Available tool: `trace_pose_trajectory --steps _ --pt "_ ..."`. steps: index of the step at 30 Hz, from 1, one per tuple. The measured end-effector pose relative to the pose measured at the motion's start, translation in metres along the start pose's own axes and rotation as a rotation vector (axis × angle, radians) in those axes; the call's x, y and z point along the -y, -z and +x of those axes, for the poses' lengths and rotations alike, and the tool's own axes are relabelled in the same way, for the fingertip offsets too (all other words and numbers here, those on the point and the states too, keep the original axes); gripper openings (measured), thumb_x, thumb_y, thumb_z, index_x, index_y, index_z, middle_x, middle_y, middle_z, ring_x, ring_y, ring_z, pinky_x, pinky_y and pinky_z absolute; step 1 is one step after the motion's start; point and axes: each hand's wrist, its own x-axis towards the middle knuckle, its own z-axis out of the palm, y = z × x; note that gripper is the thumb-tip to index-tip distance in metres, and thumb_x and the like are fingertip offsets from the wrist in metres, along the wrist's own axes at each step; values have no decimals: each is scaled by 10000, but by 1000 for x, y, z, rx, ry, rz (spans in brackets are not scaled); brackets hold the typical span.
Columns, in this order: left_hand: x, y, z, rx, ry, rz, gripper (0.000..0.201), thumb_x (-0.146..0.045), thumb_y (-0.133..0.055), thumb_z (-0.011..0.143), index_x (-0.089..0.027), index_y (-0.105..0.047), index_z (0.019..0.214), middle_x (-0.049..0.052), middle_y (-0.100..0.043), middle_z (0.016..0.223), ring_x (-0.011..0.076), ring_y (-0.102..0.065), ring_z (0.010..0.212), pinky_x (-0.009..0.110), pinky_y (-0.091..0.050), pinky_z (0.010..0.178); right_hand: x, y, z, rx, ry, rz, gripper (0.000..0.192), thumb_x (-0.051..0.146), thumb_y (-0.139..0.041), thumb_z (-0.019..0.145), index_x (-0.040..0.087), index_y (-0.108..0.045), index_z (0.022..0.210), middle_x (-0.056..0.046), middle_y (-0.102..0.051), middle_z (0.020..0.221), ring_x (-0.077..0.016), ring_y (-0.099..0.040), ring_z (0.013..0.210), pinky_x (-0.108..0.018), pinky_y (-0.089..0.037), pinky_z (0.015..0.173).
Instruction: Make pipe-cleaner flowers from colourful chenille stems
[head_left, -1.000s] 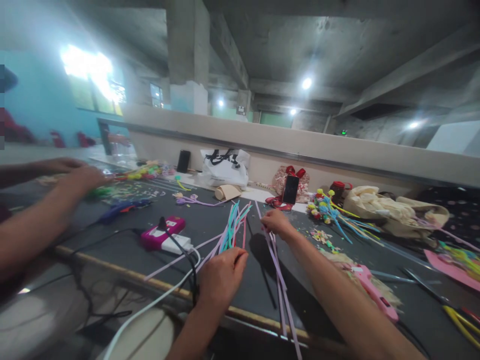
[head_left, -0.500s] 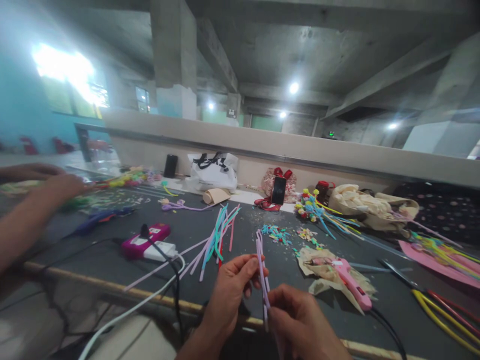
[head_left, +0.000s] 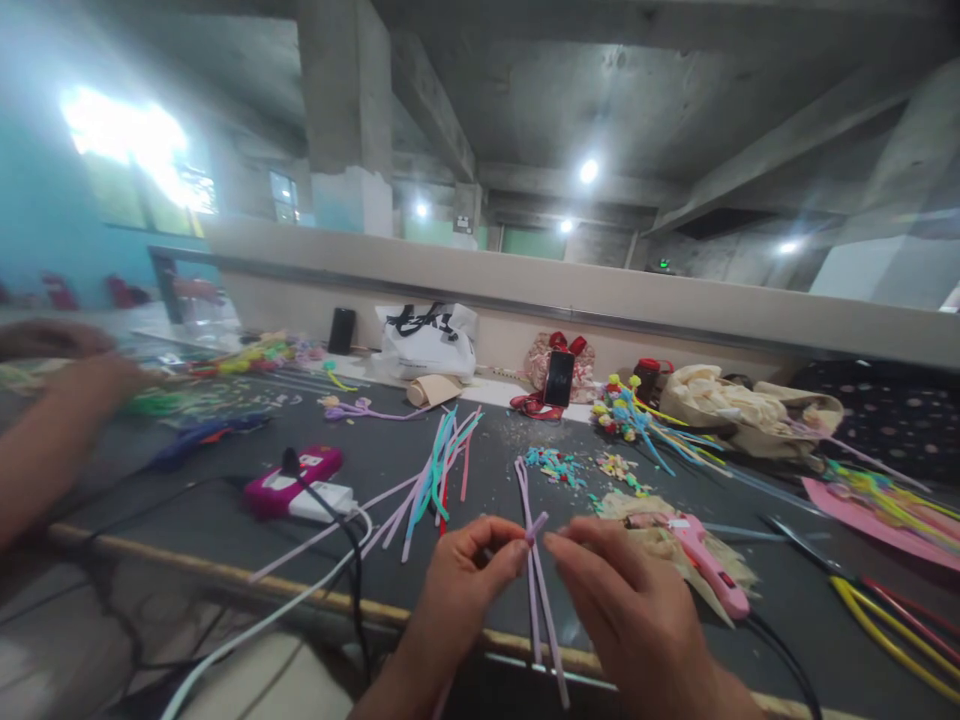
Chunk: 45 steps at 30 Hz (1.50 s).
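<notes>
My left hand pinches a lilac pipe cleaner between thumb and forefinger, its short end poking up past the fingertips. Long lilac pipe cleaners run past these fingertips, from the tabletop down over the near edge. My right hand is just to the right, with thumb and fingers pressed together close to the short lilac end; anything between them is hidden. Left of my hands lies a loose bundle of lilac, turquoise and red pipe cleaners.
A pink glue gun rests on crumpled paper at right, near yellow-handled scissors. Small coloured clippings lie ahead. A magenta power strip with cables sits at left. Another person's arm reaches in at far left.
My right hand has moved up from the lower part of the lilac pipe cleaners to beside my left fingertips. A short lilac end now sticks up there, and the lower ends have spread apart.
</notes>
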Motion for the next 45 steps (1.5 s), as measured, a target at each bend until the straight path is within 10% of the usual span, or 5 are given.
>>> trace_pose_trajectory --steps 12,24,34,40,45 --pt "7 -14 -12 313 13 251 108 -195 -538 678 -143 -631 662 -20 -569 598 110 -500 600 192 -372 577 -7 36 -6 341 153 -233 147 159 -441 794 205 -579 810 -28 -571 714 -136 -484 573 -236 -291 464" --pt "4 -30 -20 112 -3 165 110 -243 -620 608 -167 -609 529 -30 -528 490 92 -453 481 178 -349 477 -1 23 -40 310 -1081 1250 277 425 -662 590 158 -596 616 81 -386 431 -25 -292 372 -153 -208 374" --pt "7 -37 -24 76 -111 332 149 -230 -573 649 -181 -642 526 -6 -545 511 114 -492 528 190 -345 525 4 8 -44 93 -838 842 188 344 -568 719 166 -625 700 27 -474 609 -54 -445 445 -154 -347 390" --pt "14 -40 -21 152 150 22 121 -245 -593 595 -145 -642 644 -17 -557 523 96 -460 461 191 -354 452 -4 9 -48 106 -235 366 134 109 -460 793 175 -545 874 -30 -558 711 -96 -548 637 -172 -442 566" --pt "16 -44 -19 144 283 -112 186 -313 -657 553 -143 -584 552 -64 -481 408 54 -373 362 169 -294 375 -3 0 -53 -8 -213 182 109 184 -424 826 196 -533 830 -22 -546 662 -100 -536 561 -181 -433 506"
